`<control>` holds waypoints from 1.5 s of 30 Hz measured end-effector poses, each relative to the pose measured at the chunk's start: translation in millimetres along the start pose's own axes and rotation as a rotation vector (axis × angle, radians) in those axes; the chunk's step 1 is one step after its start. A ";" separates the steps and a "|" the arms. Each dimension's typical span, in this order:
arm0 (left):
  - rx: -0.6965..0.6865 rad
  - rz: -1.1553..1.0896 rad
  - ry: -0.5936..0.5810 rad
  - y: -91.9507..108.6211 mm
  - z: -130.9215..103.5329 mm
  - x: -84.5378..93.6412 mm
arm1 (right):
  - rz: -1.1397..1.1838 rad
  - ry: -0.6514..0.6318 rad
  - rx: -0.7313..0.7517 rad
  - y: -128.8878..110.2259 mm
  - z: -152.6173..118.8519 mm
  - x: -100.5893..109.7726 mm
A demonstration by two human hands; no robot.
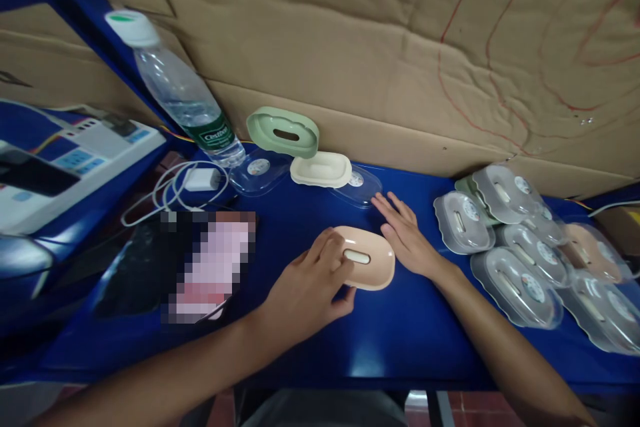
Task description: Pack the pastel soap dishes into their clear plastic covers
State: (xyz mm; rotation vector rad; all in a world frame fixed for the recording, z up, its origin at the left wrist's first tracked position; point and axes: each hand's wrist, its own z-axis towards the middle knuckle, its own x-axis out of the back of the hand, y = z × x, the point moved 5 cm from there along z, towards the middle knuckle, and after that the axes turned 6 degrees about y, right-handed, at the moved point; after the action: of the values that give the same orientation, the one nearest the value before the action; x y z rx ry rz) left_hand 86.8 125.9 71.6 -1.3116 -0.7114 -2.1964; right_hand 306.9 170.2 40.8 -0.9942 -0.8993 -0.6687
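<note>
My left hand (313, 277) grips the left end of a peach soap dish (373, 267) low over the blue table, thumb below and fingers on top. A pale strip shows through the dish's oval slot. My right hand (407, 233) is open, fingers stretched toward a clear lid (367, 190) with a round sticker. Its fingertips are at the lid's edge; whether they touch it I cannot tell. Beside that lid lies a cream dish (321, 170), partly over it. A green soap dish (285, 132) leans behind, near another clear lid (260, 170).
Several clear-lidded soap dishes (517, 287) are grouped and partly stacked at the right. A water bottle (187, 97), a white charger with cable (200, 179), a phone (213, 270) and a power strip (95, 153) occupy the left. Cardboard (350, 33) walls the back.
</note>
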 end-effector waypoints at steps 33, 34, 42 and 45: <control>0.192 -0.004 0.026 -27.7 -1.9 -3.6 | -0.161 0.116 0.247 -51.0 -29.0 5.8; 0.186 -0.020 0.031 -27.6 -2.2 -3.5 | -0.132 0.088 0.274 -50.9 -28.5 5.6; 0.215 -0.148 -0.009 -25.1 -4.9 -6.1 | -0.080 -0.011 0.346 -56.0 -27.3 17.5; 0.217 -0.168 0.001 -26.4 -5.0 -7.1 | -0.080 0.016 0.360 -57.6 -27.4 15.2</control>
State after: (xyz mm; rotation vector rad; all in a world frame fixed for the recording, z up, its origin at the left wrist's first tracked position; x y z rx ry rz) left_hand 69.8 143.4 58.4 -1.1782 -1.0614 -2.1751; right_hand 276.2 120.7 70.9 -0.6333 -1.0080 -0.5560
